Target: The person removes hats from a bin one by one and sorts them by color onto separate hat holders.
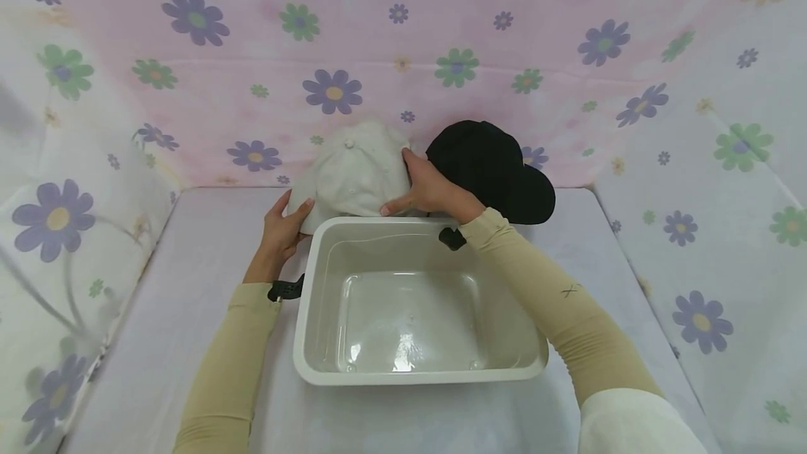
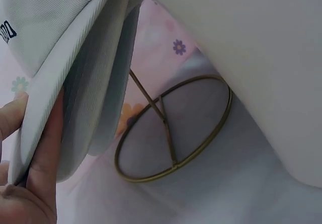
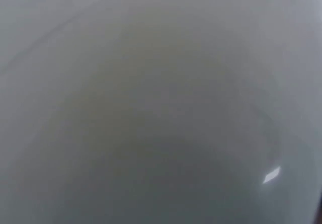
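A white cap (image 1: pixel 359 167) sits at the back of the table, brim toward the left. My left hand (image 1: pixel 280 233) pinches its brim; in the left wrist view, thumb and fingers lie on either side of the outer brim (image 2: pixel 45 108). More pale brims (image 2: pixel 95 83) are layered behind that one, so several caps look nested together. My right hand (image 1: pixel 431 188) holds the white cap's right side, thumb at the lower edge. Just right of that hand is a black cap (image 1: pixel 485 167), its brim pointing right. The right wrist view shows only a blurred pale surface.
A large beige plastic basin (image 1: pixel 419 378) stands in front of the caps, beneath my right forearm, with nothing in it. Below the white brims is a brass wire stand (image 2: pixel 175 166) with a ring base. Flowered cloth walls (image 1: pixel 252 90) enclose the table's back and sides.
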Available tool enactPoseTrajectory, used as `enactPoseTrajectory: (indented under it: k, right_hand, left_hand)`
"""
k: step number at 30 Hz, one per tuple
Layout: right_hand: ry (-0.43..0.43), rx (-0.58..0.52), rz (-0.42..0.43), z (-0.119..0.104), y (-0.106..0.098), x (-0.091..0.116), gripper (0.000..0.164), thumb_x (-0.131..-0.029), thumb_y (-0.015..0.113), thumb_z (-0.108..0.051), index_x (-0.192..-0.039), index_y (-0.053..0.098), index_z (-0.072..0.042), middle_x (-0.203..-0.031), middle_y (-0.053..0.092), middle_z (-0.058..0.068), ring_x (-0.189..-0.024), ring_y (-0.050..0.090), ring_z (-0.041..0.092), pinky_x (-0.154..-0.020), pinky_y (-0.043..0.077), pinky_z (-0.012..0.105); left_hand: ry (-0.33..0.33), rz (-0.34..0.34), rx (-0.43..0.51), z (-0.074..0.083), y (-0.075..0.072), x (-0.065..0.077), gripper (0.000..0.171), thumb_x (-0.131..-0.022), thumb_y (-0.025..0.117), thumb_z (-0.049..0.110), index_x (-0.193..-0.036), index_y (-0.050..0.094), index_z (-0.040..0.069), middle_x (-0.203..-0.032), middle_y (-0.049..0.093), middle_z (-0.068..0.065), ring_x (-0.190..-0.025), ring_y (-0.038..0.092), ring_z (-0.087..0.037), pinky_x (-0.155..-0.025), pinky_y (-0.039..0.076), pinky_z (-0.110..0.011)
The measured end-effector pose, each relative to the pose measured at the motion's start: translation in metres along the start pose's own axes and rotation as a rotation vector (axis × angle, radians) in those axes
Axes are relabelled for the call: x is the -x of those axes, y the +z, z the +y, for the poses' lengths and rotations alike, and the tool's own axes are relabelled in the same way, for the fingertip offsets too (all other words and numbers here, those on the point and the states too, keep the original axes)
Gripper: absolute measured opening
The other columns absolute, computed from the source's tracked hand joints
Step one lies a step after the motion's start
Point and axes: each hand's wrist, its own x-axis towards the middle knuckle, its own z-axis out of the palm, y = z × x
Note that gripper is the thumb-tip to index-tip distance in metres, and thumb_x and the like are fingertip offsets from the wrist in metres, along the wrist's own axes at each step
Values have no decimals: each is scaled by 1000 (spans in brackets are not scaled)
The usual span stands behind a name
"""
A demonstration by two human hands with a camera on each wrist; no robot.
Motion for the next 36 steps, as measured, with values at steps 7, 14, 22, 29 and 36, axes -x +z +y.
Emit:
enactPoseTrajectory:
  k: [7, 14, 22, 29, 36]
  right_hand:
    - [-37, 50, 41, 0, 5, -3, 126, -75, 92, -40, -160, 9, 2, -159, 35, 22, -145, 39, 31, -119, 34, 39]
    - [-58, 67, 88, -1, 10, -5, 120, -72, 94, -36, -155, 18, 4, -149, 45, 22, -135, 47, 31, -115, 38, 41]
    - [-60, 64, 108, 0, 10, -6, 118, -72, 94, -36, -155, 20, 4, -149, 46, 22, -135, 48, 31, -115, 39, 40]
    - [-87, -4, 69, 5, 4, -6, 111, -74, 92, -39, -152, 24, 3, -144, 48, 20, -131, 50, 30, -111, 42, 41]
    - [-102, -121, -13, 4, -6, 5, 119, -84, 84, -31, -162, -1, -2, -170, 9, 14, -156, 16, 23, -124, 24, 37]
  left_hand:
    - [22, 22, -42, 4, 1, 0, 73, -100, 65, 27, -163, 27, 24, -160, 31, -20, -97, 61, -14, -62, 59, -21]
    - [76, 65, -75, 3, 0, -1, 75, -99, 67, 25, -162, 28, 22, -155, 38, -24, -86, 62, -8, -58, 58, -22]
    - [74, 77, -121, 2, 2, -3, 76, -99, 68, 29, -163, 28, 21, -155, 40, -24, -108, 63, -27, -60, 59, -22]
    - [-16, -19, -100, 14, 0, 8, 75, -100, 64, 30, -163, 25, 14, -151, 39, -30, -80, 66, -10, -62, 60, -24]
    - [-55, -118, -225, 11, -7, 18, 75, -106, 51, 35, -161, 16, 0, -96, 64, -10, -60, 66, -3, -61, 57, -18]
